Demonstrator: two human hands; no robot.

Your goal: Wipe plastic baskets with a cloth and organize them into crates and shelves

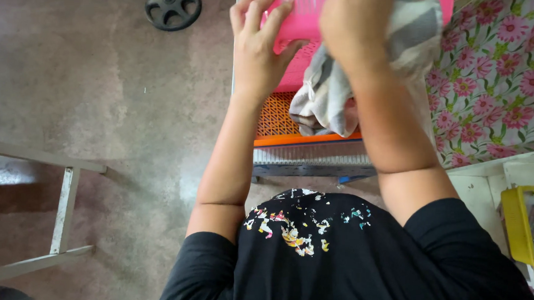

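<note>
Over the stacked baskets at the top of the view, the right hand (357, 17) is clenched around a soft grey-and-white striped cloth (331, 98), which hangs limp above the orange plastic mesh basket (274, 116). The left hand (261, 47) lies flat and open against the wall of the pink plastic slatted basket (300, 26). The cloth looks light and floppy, best gathered in a bunch; the baskets look stiff and light, best held by the rim.

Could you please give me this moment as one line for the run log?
left hand: flat on pink basket | right hand: gripping grey striped cloth | beneath: orange basket
</note>
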